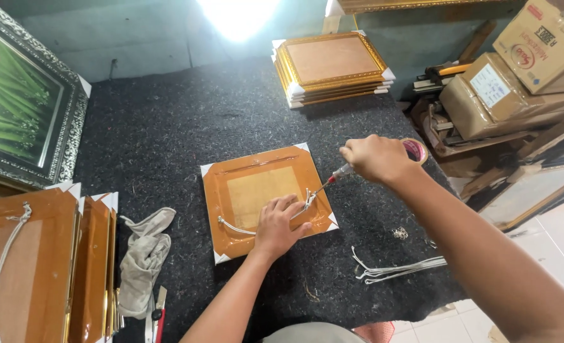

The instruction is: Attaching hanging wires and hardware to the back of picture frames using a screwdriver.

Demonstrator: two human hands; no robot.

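A small orange-brown picture frame (231, 216) lies back-up on the dark felt table (186, 121), with white corner protectors. My left hand (278, 225) presses on its lower right part, fingers beside a white hanging cord (233, 227) and a small metal fitting (308, 199). My right hand (372, 159) grips a screwdriver (334, 176) with a red-and-clear handle; its tip meets the fitting near the frame's right edge.
A stack of gold frames (332, 67) sits at the back. More frames with cords (34, 267) stand at the left by a grey cloth (143, 254). Loose white cords (396, 268) lie front right, a tape roll (416, 150) behind my right hand, cardboard boxes (517, 70) right.
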